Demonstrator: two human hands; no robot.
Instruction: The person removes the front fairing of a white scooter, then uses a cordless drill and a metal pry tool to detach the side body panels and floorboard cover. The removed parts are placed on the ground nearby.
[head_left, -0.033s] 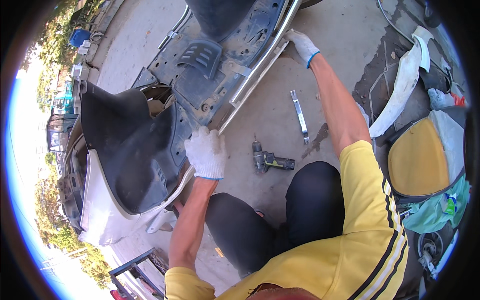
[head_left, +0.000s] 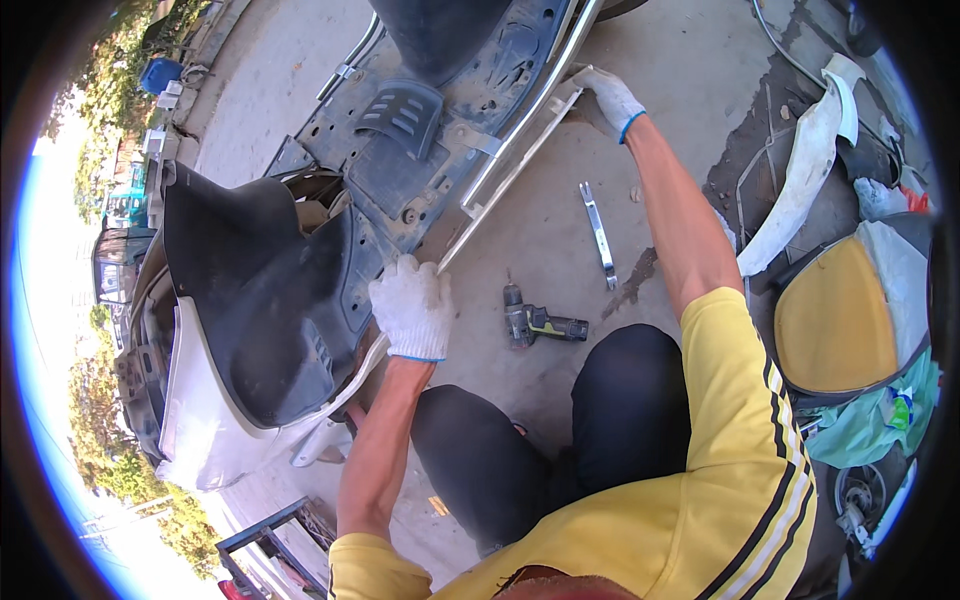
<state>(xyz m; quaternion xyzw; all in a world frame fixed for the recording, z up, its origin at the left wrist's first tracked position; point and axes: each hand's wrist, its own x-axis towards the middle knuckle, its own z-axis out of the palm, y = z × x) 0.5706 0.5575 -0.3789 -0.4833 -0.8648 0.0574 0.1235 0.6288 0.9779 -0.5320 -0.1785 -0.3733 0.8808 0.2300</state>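
A scooter with dark plastic body parts lies ahead of me, its black inner panel (head_left: pixel 270 290) at the left and its bare footboard (head_left: pixel 400 130) beyond. A long, narrow white trim strip (head_left: pixel 515 172) runs along the footboard's near side, next to a silver side rail (head_left: pixel 530 105). My left hand (head_left: pixel 410 308), in a white knit glove, is closed around the strip's near part beside the black panel. My right hand (head_left: pixel 612 100), gloved alike, grips the strip's far end; its fingertips are partly hidden. Between strip and rail a gap shows.
On the concrete lie a cordless drill (head_left: pixel 540 322) and a silver wrench-like bar (head_left: pixel 600 235). To the right are a white curved panel (head_left: pixel 805 165), a yellow-bottomed seat (head_left: pixel 835 320) and a green plastic bag (head_left: pixel 870 415). A dark metal frame (head_left: pixel 275 545) stands at lower left.
My right hand has shifted slightly right and toward me, drawing the strip's far end away from the rail, so the gap is wider. My left hand has stayed in place.
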